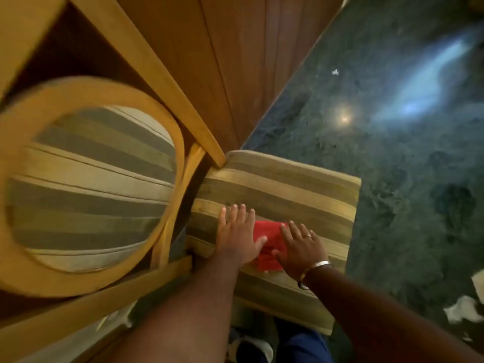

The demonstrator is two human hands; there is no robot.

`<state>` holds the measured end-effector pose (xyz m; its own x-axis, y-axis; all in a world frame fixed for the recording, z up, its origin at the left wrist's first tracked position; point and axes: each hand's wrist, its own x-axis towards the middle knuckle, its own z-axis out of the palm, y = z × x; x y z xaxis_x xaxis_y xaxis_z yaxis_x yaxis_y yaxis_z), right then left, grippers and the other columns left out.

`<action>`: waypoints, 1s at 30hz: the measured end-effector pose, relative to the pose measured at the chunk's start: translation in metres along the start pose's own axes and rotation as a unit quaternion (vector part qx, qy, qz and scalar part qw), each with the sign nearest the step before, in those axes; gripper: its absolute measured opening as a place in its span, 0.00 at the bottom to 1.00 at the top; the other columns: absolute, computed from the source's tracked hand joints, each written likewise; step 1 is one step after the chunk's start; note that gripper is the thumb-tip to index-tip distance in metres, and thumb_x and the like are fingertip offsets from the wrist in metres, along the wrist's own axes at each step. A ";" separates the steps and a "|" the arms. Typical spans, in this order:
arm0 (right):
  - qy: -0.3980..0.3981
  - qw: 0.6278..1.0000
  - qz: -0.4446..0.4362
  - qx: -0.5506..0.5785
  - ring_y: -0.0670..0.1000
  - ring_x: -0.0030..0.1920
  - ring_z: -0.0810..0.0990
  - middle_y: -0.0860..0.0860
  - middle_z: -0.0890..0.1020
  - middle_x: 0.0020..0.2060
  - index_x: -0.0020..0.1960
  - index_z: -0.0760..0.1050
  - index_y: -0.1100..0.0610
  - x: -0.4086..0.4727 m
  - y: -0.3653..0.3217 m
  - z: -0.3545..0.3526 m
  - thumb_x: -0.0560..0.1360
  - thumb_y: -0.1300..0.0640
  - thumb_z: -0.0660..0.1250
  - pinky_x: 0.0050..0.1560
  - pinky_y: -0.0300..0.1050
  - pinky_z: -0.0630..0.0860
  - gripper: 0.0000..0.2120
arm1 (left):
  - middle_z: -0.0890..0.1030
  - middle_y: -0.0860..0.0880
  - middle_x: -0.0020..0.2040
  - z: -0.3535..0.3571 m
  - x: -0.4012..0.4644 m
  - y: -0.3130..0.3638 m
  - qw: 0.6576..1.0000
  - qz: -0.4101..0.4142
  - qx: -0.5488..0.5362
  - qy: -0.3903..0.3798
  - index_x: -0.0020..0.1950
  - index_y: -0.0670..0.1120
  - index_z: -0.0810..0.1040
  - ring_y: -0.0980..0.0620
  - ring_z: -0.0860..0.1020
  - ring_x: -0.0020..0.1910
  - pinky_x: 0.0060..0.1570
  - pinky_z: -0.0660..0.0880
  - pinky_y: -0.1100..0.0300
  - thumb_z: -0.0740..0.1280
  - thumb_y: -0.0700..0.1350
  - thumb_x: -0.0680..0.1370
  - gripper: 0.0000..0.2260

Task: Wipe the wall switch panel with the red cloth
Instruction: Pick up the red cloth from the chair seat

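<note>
The left forearm [183, 310] fills the view at 6 o'clock. Both hands lie flat, fingers spread, gripping nothing: left hand [237, 237] beside the red cloth [269, 244], right hand [301, 247] on its edge. The cloth rests on a striped chair seat [288, 184]. Best gather it into one firm wad first. No switch panel shows; green stone floor [392, 166] at 3 o'clock, wood panelling [235, 61] at 12.

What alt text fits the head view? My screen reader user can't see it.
Both hands, left hand and right hand, press flat on a red cloth lying on a striped chair cushion; no wall switch panel is visible. A dark green floor lies beyond.
</note>
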<state>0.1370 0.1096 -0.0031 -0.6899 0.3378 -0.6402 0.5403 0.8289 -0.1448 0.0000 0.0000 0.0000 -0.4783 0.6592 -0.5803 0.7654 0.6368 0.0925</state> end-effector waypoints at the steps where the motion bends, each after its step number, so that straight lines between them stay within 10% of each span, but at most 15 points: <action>1: 0.007 1.000 0.003 0.021 0.58 0.74 0.54 0.56 0.54 0.76 0.75 0.46 0.55 0.007 -0.002 0.003 0.76 0.37 0.48 0.71 0.53 0.54 0.35 | 0.52 0.41 0.82 0.002 0.007 -0.001 1.000 -0.004 0.000 0.013 0.81 0.48 0.49 0.41 0.48 0.81 0.76 0.39 0.41 0.57 0.65 0.79 0.37; 5: 0.039 0.995 0.004 0.088 0.59 0.74 0.55 0.56 0.56 0.75 0.75 0.47 0.57 0.038 -0.009 0.015 0.78 0.43 0.52 0.70 0.54 0.58 0.32 | 0.50 0.41 0.82 0.019 0.025 -0.007 1.000 0.009 0.004 0.017 0.81 0.52 0.49 0.42 0.47 0.81 0.77 0.41 0.41 0.62 0.62 0.79 0.36; 10: 0.026 0.996 -0.007 0.088 0.61 0.57 0.73 0.58 0.73 0.56 0.62 0.71 0.54 0.051 -0.008 -0.004 0.73 0.51 0.63 0.52 0.52 0.73 0.18 | 0.67 0.45 0.77 0.022 0.014 -0.006 0.993 0.033 -0.110 0.029 0.61 0.50 0.77 0.42 0.59 0.79 0.77 0.56 0.45 0.70 0.49 0.78 0.13; 13: -0.004 0.988 -0.032 0.151 0.60 0.51 0.75 0.57 0.75 0.53 0.52 0.74 0.57 0.033 -0.012 -0.028 0.71 0.55 0.66 0.46 0.50 0.75 0.10 | 0.80 0.48 0.55 -0.001 -0.009 -0.008 0.975 0.029 -0.221 0.013 0.52 0.49 0.76 0.46 0.79 0.57 0.53 0.75 0.52 0.71 0.42 0.76 0.07; 30: 0.303 0.911 -0.235 0.151 0.55 0.42 0.80 0.53 0.84 0.40 0.47 0.80 0.53 -0.168 -0.073 -0.364 0.71 0.56 0.68 0.41 0.48 0.75 0.06 | 0.84 0.55 0.42 -0.333 -0.183 -0.044 0.902 0.140 -0.258 0.317 0.49 0.53 0.82 0.60 0.80 0.40 0.39 0.72 0.62 0.76 0.43 0.72 0.08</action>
<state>0.0376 0.1547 0.3897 -0.9691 0.2372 0.0674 0.1612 0.8163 -0.5547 -0.0895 -0.0148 0.3717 -0.5728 0.8150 0.0876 0.6700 0.4040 0.6228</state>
